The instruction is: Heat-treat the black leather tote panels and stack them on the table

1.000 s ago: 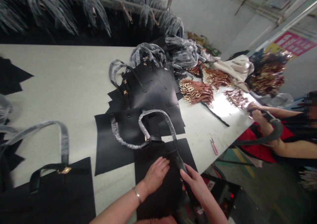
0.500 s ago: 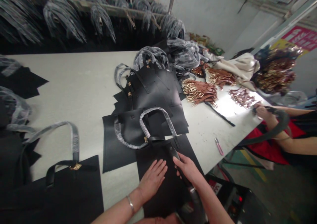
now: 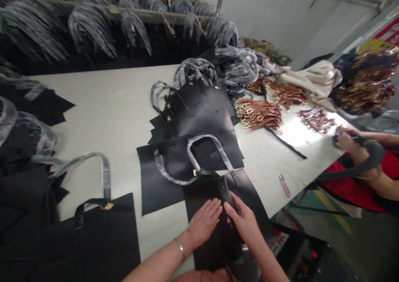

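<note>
My left hand lies flat with fingers stretched out on a black leather bag panel at the table's near edge. Beside it, my right hand is wrapped round a black hand tool, whose thick lower end runs back toward me. The tool's tip lies over the panel's upper part; whether it touches the leather I cannot tell. At the panel's top edge is a strap handle in clear plastic wrap with a small gold fitting. Another black panel with a wrapped strap lies to the left.
Overlapping black panels are stacked farther back. Brown straps with gold clasps and pink-handled snips lie to the right. A co-worker's hands hold a thick hose at the right edge. More finished panels lie at left.
The whole view has shifted, so the table's things appear farther right. My right hand still grips the tool, its tip angled slightly differently. My left hand stays flat on the panel.
</note>
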`<state>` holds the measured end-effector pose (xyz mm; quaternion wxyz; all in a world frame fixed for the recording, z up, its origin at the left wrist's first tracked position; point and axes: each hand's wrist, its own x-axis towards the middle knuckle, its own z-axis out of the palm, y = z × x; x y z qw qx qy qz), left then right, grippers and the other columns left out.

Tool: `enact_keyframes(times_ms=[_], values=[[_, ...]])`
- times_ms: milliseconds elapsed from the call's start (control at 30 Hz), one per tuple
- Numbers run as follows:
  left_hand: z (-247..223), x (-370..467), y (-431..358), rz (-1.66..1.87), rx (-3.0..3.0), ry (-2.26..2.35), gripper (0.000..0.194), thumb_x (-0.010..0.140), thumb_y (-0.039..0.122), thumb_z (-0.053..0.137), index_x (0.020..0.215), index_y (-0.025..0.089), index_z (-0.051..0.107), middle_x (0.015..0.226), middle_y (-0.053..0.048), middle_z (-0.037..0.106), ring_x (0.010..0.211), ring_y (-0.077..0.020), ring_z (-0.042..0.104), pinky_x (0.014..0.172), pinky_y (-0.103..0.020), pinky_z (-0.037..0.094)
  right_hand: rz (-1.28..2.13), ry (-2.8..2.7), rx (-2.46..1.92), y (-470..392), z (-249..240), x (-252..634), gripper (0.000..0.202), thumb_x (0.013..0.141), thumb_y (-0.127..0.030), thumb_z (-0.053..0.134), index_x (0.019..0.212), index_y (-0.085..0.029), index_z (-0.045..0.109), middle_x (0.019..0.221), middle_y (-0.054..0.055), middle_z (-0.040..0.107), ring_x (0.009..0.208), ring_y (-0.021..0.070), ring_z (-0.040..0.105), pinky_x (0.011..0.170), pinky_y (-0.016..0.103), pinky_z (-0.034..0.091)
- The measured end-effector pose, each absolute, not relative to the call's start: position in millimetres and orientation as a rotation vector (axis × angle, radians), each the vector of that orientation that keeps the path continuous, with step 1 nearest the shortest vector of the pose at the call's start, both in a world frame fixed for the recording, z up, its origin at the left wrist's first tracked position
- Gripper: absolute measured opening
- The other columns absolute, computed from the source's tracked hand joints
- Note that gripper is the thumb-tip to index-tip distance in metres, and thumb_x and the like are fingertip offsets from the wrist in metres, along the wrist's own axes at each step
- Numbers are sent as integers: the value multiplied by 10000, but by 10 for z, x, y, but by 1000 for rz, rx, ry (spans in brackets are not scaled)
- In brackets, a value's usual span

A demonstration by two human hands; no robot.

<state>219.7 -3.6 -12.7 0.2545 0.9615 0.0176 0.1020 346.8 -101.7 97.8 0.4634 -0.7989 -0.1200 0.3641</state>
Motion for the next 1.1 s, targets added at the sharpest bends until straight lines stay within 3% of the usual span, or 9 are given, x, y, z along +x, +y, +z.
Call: enact_keyframes(times_ms=[133, 367, 733, 833, 933, 1033, 1100], values=[[-140, 2235, -83, 247, 2582, 24, 420, 980, 224, 476, 1395, 158, 454, 1441, -90, 525, 1383, -196, 427, 1175, -400, 364, 1062, -294, -1965, -1101, 1082, 3485, 619, 816, -492, 638, 1338, -166, 573, 783, 25, 716, 492, 146, 581, 430, 253, 468], [-236, 2253, -157, 275, 2530, 43, 348, 961, 176, 464, 1303, 157, 525, 1367, -93, 585, 1310, -194, 512, 1188, -409, 358, 1114, -363, -2036, -947, 1023, 3502, 613, 813, -486, 620, 1330, -158, 587, 700, -7, 680, 467, 134, 587, 433, 237, 466], [-272, 2257, -197, 312, 2470, 76, 278, 966, 173, 487, 1219, 183, 600, 1266, -68, 652, 1265, -206, 545, 1161, -411, 385, 1141, -507, -2076, -912, 1036, 3482, 563, 857, -445, 594, 1343, -163, 592, 784, 33, 742, 492, 167, 629, 493, 280, 514], [-323, 2256, -214, 313, 2485, 65, 268, 966, 171, 482, 1190, 189, 628, 1226, -71, 673, 1261, -218, 550, 1149, -418, 394, 1050, -546, -2052, -788, 996, 3438, 484, 827, -422, 636, 1243, -178, 676, 913, 67, 771, 734, 232, 716, 707, 332, 576], [-313, 2258, -199, 343, 2519, 58, 324, 985, 173, 431, 1271, 184, 583, 1272, -64, 653, 1289, -201, 530, 1162, -415, 378, 946, -523, -2007, -661, 985, 3468, 440, 784, -408, 682, 1161, -186, 721, 1059, 78, 760, 1020, 272, 688, 908, 352, 539], [-239, 2252, -146, 348, 2591, 28, 388, 995, 190, 422, 1375, 156, 488, 1413, -83, 553, 1361, -198, 457, 1162, -406, 378, 888, -332, -1964, -736, 1062, 3627, 525, 796, -475, 662, 1244, -202, 663, 901, 43, 752, 802, 225, 708, 691, 303, 578], [-198, 2242, -113, 351, 2637, 2, 411, 995, 188, 428, 1403, 144, 454, 1467, -91, 496, 1387, -203, 423, 1150, -399, 392, 881, -131, -1935, -898, 1141, 3785, 568, 807, -511, 648, 1293, -221, 605, 724, -12, 682, 570, 161, 645, 491, 244, 514]])
